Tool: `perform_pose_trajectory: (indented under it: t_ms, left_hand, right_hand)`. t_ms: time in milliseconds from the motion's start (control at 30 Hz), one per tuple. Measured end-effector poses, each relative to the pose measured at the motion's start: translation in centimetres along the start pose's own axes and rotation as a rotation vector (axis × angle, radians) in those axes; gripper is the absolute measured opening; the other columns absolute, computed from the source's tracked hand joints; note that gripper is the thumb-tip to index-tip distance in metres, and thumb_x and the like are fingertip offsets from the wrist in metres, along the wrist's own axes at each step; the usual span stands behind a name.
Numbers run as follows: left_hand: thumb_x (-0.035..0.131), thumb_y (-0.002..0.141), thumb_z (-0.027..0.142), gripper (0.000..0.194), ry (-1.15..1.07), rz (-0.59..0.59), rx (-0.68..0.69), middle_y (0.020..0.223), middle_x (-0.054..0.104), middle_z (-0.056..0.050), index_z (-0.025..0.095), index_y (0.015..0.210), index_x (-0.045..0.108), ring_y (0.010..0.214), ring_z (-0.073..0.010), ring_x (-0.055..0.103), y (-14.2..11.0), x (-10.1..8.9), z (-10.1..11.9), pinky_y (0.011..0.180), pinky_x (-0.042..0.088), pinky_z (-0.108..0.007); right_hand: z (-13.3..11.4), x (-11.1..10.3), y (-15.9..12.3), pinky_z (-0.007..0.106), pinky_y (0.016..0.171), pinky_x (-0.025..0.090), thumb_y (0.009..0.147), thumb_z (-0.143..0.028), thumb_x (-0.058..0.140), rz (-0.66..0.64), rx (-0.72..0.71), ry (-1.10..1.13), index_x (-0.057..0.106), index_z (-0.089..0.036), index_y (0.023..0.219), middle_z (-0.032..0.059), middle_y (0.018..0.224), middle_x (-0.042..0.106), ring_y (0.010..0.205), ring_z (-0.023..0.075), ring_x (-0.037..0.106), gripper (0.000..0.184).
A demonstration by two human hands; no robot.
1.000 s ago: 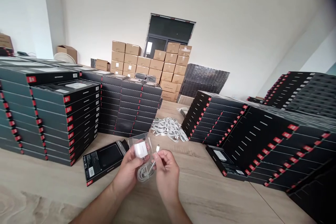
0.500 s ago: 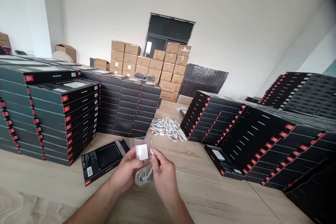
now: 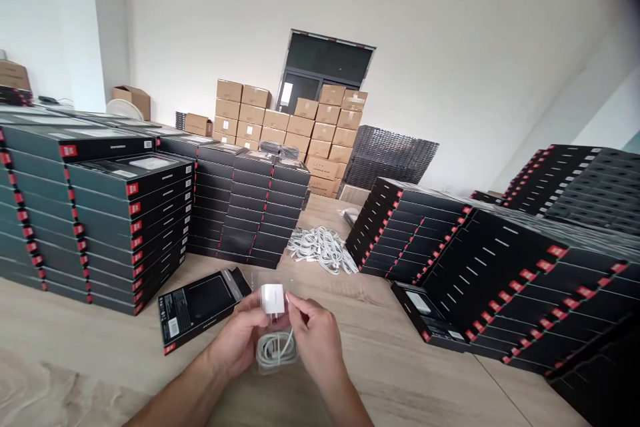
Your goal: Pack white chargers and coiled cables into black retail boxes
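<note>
Just above the wooden table point(image 3: 380, 353), my left hand point(image 3: 240, 337) grips a clear plastic bag point(image 3: 274, 320) that holds a white charger block point(image 3: 273, 297) and a coiled white cable point(image 3: 275, 349). My right hand point(image 3: 313, 333) pinches the cable's end beside the charger block at the mouth of the bag. Both hands are closed. A single black box point(image 3: 200, 305) with a red tab lies flat on the table just left of my left hand.
Tall stacks of black boxes point(image 3: 125, 227) with red tabs stand on the left, and leaning rows of black boxes point(image 3: 500, 273) fill the right. A pile of white cables point(image 3: 321, 248) lies behind my hands. Brown cartons point(image 3: 295, 130) and black crates point(image 3: 390, 153) stand by the far wall.
My right hand has brought the cable's end from the right of the bag in to the charger block. The bag has sunk slightly toward the table.
</note>
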State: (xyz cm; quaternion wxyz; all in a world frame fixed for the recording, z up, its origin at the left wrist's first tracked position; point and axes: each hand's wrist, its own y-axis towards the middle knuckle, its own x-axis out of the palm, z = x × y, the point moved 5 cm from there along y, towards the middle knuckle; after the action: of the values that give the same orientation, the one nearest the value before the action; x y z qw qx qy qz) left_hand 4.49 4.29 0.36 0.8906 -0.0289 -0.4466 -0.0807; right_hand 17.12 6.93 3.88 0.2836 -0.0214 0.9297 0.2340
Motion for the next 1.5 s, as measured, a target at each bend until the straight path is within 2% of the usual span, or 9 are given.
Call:
perform_pose_trajectory:
  t_ms: [133,333,600,733,833,1067,1233,1400,1500]
  left_hand:
    - [0.059,0.055,0.003,0.043,-0.078,0.016,-0.006,0.089,0.075,-0.007,0.019,0.094,0.07,0.089,-0.0254,0.069,-0.1,0.1,-0.1,0.089,0.046,-0.04]
    - [0.057,0.055,0.003,0.045,-0.061,-0.005,0.032,0.092,0.075,-0.008,0.017,0.096,0.069,0.088,-0.0239,0.068,-0.4,0.2,1.2,0.084,0.048,-0.037]
    - [0.055,0.051,0.0,0.046,-0.028,0.014,0.026,0.09,0.074,-0.006,0.017,0.091,0.07,0.088,-0.0213,0.067,-0.2,-1.0,2.2,0.091,0.046,-0.037]
    - [0.055,0.052,0.0,0.051,-0.044,0.012,0.008,0.091,0.073,-0.007,0.017,0.097,0.07,0.089,-0.0224,0.066,-0.3,-1.2,2.3,0.09,0.046,-0.038]
    - [0.054,0.053,0.0,0.044,-0.055,0.022,-0.007,0.091,0.073,-0.007,0.016,0.091,0.07,0.089,-0.0206,0.066,-0.3,-1.3,2.2,0.092,0.045,-0.037]
    - [0.054,0.053,0.001,0.049,-0.039,0.051,0.005,0.089,0.073,-0.006,0.017,0.096,0.069,0.088,-0.021,0.066,-0.3,-1.4,1.5,0.089,0.046,-0.036]
    - [0.052,0.053,0.001,0.063,-0.017,0.05,0.008,0.087,0.073,-0.004,0.019,0.113,0.064,0.082,-0.0192,0.067,-0.6,-1.3,1.9,0.084,0.047,-0.033]
    - [0.051,0.055,0.0,0.079,-0.006,-0.066,-0.006,0.102,0.072,-0.008,0.021,0.131,0.05,0.098,-0.0245,0.066,-0.5,-0.5,2.7,0.095,0.043,-0.041]
    - [0.051,0.058,0.003,0.079,-0.016,-0.106,0.016,0.107,0.071,-0.01,0.022,0.134,0.045,0.103,-0.0287,0.065,-0.3,-0.5,3.1,0.096,0.042,-0.047]
  right_hand:
    - [-0.1,0.2,-0.1,0.026,0.059,0.051,0.086,-0.035,0.056,0.0,-0.017,-0.007,0.075,-0.027,0.105,0.0057,0.077,0.071,0.067,0.0195,0.066,0.028]
    - [-1.0,0.4,-0.5,0.034,0.082,0.052,0.086,-0.027,0.055,-0.046,-0.073,0.053,0.07,-0.031,0.114,0.0055,0.088,0.066,0.089,0.0224,0.062,0.032]
    - [-1.3,1.2,-1.1,0.037,0.101,0.045,0.07,-0.004,0.053,-0.214,-0.181,0.105,0.053,-0.03,0.134,0.0043,0.118,0.063,0.112,0.022,0.057,0.069]
    - [-1.2,1.5,-1.2,0.037,0.102,0.044,0.071,-0.004,0.052,-0.244,-0.212,0.04,0.052,-0.031,0.135,0.0039,0.122,0.061,0.114,0.0219,0.056,0.069]
    - [-1.1,1.3,-1.3,0.035,0.102,0.044,0.084,-0.009,0.045,-0.272,-0.254,0.02,0.048,-0.032,0.137,0.0025,0.127,0.059,0.118,0.02,0.054,0.059]
    - [-0.5,1.8,-1.5,0.034,0.101,0.046,0.089,-0.013,0.042,-0.169,-0.295,-0.074,0.05,-0.031,0.136,0.0044,0.124,0.062,0.115,0.0196,0.056,0.051]
    - [-0.4,2.7,-1.8,0.034,0.102,0.045,0.091,-0.015,0.039,-0.142,-0.232,0.054,0.05,-0.031,0.136,0.0053,0.128,0.059,0.118,0.0186,0.055,0.049]
    - [-0.5,1.6,-2.1,0.04,0.112,0.032,0.095,-0.031,0.044,-0.127,-0.067,0.334,0.055,-0.031,0.132,0.0031,0.148,0.042,0.135,0.0236,0.038,0.039]
    - [-0.1,1.2,-2.4,0.042,0.105,0.04,0.094,-0.041,0.047,-0.177,0.079,0.553,0.045,-0.032,0.14,0.0063,0.138,0.054,0.124,0.0245,0.051,0.047]
